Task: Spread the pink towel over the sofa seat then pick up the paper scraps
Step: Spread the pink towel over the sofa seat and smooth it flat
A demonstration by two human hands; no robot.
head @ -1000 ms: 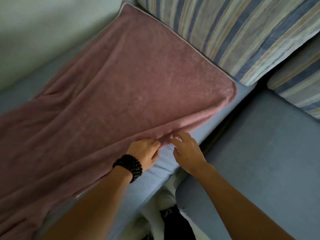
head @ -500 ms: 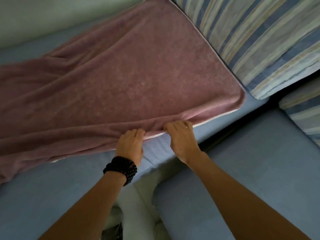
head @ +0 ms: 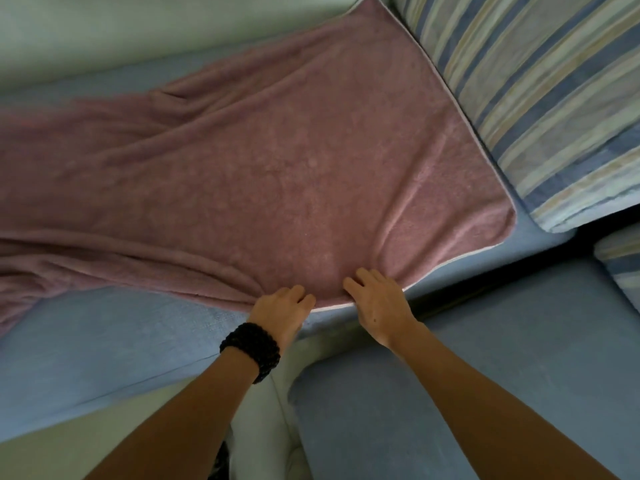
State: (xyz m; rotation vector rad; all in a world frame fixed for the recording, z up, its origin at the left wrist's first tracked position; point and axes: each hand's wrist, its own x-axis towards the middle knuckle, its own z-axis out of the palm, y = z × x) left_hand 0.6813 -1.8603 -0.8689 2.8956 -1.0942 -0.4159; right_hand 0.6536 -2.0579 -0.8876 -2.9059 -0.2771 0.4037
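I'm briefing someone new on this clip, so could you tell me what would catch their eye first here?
The pink towel dominates, stretched across the blue sofa seat and still wrinkled toward the left. Both hands grip its near edge side by side: the left hand, above a black beaded bracelet, and the right hand. A striped pillow fills the upper right, along the towel's far end.

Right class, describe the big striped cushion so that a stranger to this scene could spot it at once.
Start at the blue sofa seat and follow the pink towel to its far right edge. The striped cushion lies right against that edge. Unlike the plain towel and seat, it carries blue, cream and grey stripes.
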